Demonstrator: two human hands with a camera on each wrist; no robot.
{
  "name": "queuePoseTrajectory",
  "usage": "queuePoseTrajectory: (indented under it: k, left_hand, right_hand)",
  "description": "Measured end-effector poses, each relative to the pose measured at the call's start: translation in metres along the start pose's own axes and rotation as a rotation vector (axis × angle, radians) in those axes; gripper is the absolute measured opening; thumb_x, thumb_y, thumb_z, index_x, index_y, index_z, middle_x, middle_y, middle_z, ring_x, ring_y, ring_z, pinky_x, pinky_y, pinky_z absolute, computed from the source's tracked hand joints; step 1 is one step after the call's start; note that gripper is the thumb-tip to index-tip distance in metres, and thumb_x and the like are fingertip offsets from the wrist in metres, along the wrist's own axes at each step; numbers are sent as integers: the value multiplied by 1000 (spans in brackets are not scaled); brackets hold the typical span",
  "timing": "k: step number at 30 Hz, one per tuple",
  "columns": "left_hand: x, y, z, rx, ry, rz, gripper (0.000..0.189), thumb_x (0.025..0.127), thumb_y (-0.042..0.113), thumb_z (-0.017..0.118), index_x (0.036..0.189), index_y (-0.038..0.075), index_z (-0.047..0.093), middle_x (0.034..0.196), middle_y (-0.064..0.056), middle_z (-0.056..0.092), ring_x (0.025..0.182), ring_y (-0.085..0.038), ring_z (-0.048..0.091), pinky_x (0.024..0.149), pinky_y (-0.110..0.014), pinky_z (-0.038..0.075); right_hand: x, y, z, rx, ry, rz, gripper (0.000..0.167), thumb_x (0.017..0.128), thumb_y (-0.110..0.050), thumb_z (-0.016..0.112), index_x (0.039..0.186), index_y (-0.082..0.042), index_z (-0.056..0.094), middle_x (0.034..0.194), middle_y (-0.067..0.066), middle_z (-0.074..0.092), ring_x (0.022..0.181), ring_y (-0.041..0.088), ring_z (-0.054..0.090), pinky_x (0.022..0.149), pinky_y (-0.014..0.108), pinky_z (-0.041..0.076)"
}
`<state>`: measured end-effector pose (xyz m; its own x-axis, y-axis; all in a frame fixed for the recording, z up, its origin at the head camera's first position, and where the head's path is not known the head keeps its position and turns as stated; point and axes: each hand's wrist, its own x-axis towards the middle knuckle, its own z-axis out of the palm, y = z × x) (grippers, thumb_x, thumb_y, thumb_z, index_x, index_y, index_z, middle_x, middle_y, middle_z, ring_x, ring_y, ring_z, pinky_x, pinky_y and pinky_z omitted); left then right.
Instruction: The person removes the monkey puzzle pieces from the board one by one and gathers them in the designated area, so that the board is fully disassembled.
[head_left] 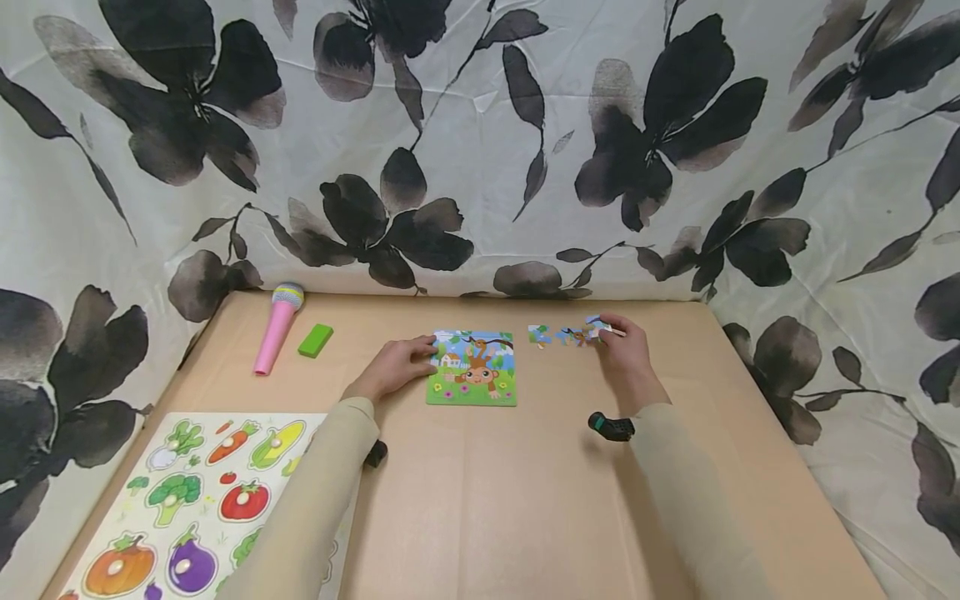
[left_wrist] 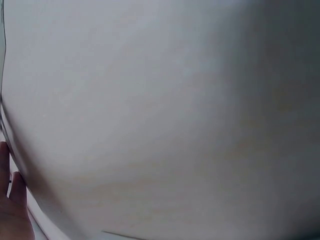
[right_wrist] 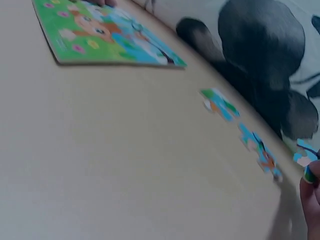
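Note:
A jigsaw puzzle board (head_left: 472,392) with a cartoon monkey hanging from a branch lies flat near the back of the table. At its left edge, my left hand (head_left: 397,364) touches the board with its fingertips. My right hand (head_left: 630,358) pinches a small puzzle piece (head_left: 595,322) with blue and a dark line, also seen in the right wrist view as a raised piece (right_wrist: 304,155). Just left of that hand lie loose puzzle pieces (head_left: 572,336), and another piece (head_left: 538,335) sits nearer the board. The left wrist view shows mostly a blurred pale surface, with fingers (left_wrist: 17,190) at its edge.
A vegetable picture board (head_left: 213,517) lies front left, partly under my left sleeve. Behind it are a pink toy microphone (head_left: 276,333) and a green block (head_left: 316,341). A floral cloth (head_left: 517,250) hangs along the table's back edge.

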<state>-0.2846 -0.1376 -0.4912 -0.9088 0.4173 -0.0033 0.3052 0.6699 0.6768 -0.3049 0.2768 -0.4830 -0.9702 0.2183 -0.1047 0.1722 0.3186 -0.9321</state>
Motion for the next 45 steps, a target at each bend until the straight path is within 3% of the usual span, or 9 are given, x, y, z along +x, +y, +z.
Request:
queuePoseTrajectory:
  k: [6,17,29,45]
  left_hand:
    - [0,1,0,0,2,0,41,91,18,69,128,1,64,147,-11,48,139,-30,40,116,-47,29]
    - [0,1,-1,-3,-12,-22,43,91,22,70,130,3,63,148,-7,47,140,-27,38,117,-44,27]
    - [1,0,0,-5,-16,-20,42,92,21,70,129,3,64,149,-7,46,140,-28,38,117,-45,27]
    - [1,1,-2,10,-15,-18,42,92,20,70,129,3,64,148,-8,47,139,-29,39,116,-45,28]
  right_hand:
    - [3,13,-20,-213,25,29,39,99,-6,50,138,-2,53,138,21,50,124,34,49,89,33,47]
    - [8,20,-24,-336,1,-11,36,98,-11,58,132,0,57,126,23,55,114,34,50,91,39,45]
    - [8,21,-21,-363,-7,-11,34,97,-12,59,128,1,60,117,19,55,102,30,49,82,34,43]
    - [6,21,-17,-350,18,38,37,96,-14,59,130,1,57,122,21,56,109,33,52,87,39,46]
